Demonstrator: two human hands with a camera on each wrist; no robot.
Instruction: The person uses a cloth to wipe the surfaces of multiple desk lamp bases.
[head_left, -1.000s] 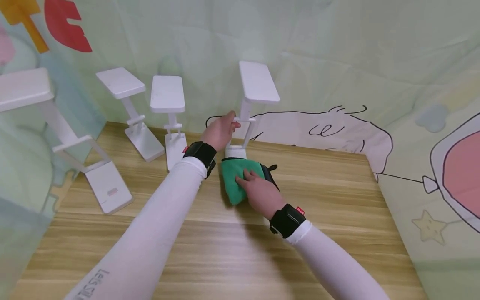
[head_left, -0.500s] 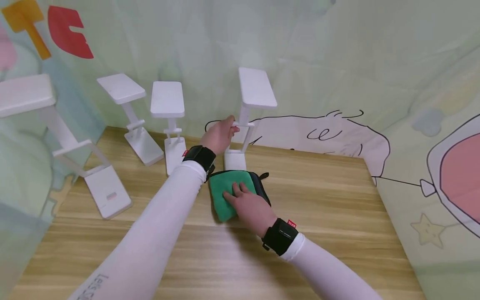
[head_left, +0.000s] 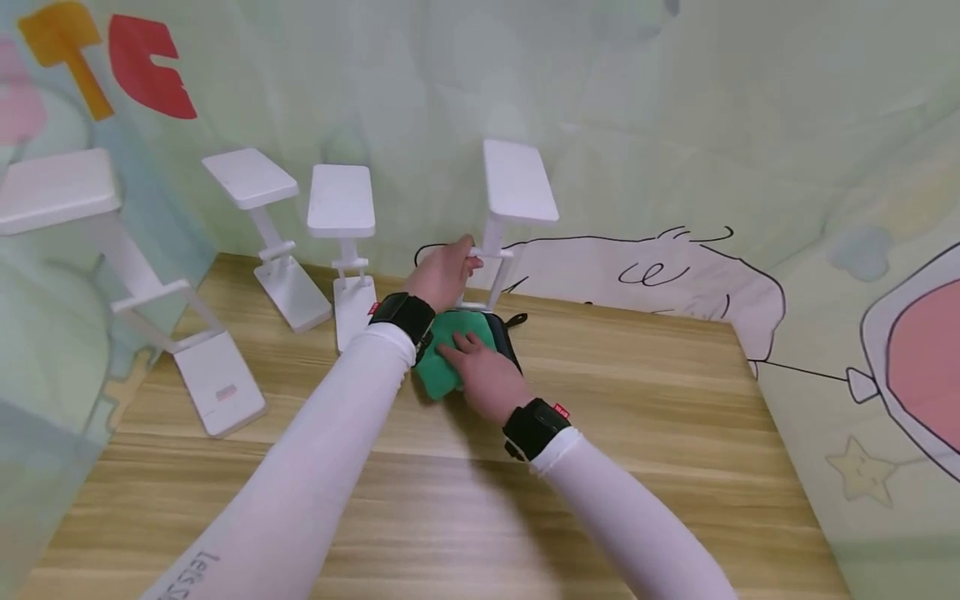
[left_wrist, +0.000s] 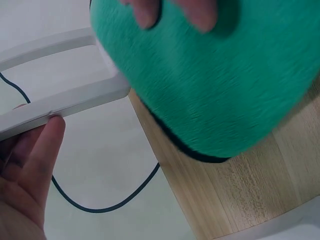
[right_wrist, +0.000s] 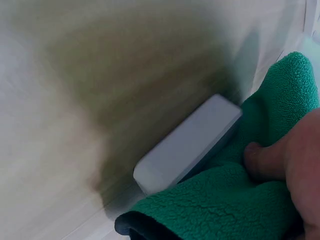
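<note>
My left hand (head_left: 442,275) grips the hinged arm of a white folding desk lamp (head_left: 521,183), its thumb against one bar (left_wrist: 75,96) in the left wrist view. My right hand (head_left: 491,385) presses a green plush cloth (head_left: 438,367) with dark edging onto the lamp's base, fingers spread over it. The cloth covers most of the base in the head view. In the right wrist view, one end of the white base (right_wrist: 187,145) shows beside the cloth, and the thumb (right_wrist: 265,160) pushes into a fold.
Several more white folding lamps stand to the left: one close by (head_left: 341,200), one behind (head_left: 251,179), and a larger-looking one (head_left: 63,192) at the far left. A printed fabric wall (head_left: 660,108) borders the wooden table (head_left: 637,400) at the back and sides.
The right hand slid the cloth toward the table's front, baring part of the lamp's base, then moved it back up over the base and slightly left. The left hand keeps its grip on the lamp.
</note>
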